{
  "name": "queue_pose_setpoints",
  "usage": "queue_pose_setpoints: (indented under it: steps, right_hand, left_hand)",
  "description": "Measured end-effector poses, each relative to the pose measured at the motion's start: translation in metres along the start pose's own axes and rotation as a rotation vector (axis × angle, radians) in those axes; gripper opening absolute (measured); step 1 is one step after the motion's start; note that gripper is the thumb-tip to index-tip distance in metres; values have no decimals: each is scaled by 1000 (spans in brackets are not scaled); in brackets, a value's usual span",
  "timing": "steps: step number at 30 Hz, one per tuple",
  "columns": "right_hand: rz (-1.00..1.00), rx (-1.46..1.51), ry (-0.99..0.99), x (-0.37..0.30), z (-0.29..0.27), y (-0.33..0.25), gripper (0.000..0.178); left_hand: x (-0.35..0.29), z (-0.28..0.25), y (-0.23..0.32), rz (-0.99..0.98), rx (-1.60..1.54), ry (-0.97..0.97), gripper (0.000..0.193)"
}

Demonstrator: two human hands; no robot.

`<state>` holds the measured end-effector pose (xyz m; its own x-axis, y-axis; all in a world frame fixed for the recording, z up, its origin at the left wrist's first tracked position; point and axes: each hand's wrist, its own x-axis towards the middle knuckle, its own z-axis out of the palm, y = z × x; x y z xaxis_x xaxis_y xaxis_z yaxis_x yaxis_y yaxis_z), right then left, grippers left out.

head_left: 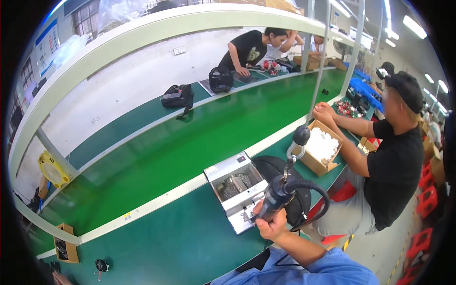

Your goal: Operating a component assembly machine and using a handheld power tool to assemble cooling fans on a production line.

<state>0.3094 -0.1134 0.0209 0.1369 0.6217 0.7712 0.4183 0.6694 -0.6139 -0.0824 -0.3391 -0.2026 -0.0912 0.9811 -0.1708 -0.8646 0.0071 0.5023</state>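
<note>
My right hand (273, 224) is wrapped round a black electric screwdriver (275, 198), which hangs by a metal hook from an overhead line. The screwdriver's lower end is over the front of a grey screw feeder (217, 172) that has loose screws in its tray. At the lower left rim, only a small blurred part of my left hand (61, 278) shows, and its grip is hidden. Near it, a small round black part (101, 266) with a thin red wire lies on the green bench (166, 247).
A small cardboard box (71, 247) of black parts stands at the left. Beyond the bench runs a green conveyor belt (180, 147). To the right are a black bag (299, 199), a carton of white pieces (323, 145) and a seated co-worker (396, 156). Another person leans over the far side.
</note>
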Motion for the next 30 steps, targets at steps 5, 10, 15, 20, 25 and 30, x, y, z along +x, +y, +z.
queue_pose_setpoints:
  steps: [5,10,15,20,25,30]
  right_hand:
    - [1,42,38,-4,4,3,38]
    - [21,63,46,-4,5,3,44]
    - [-4,38,24,-8,4,8,50]
    - [-15,25,-5,-8,0,8,49]
    - [-18,10,-45,-10,-1,11,51]
    - [-14,53,-33,-9,1,12,52]
  left_hand:
    - [2,2,-25,-23,-56,-23,39]
    - [-3,6,-27,-60,-66,-29,41]
    - [-9,10,-24,-90,-53,-33,42]
    - [-11,17,-18,-112,-29,-46,44]
    - [-21,23,-5,-135,13,-49,46]
    - [-29,31,11,-160,57,-50,47]
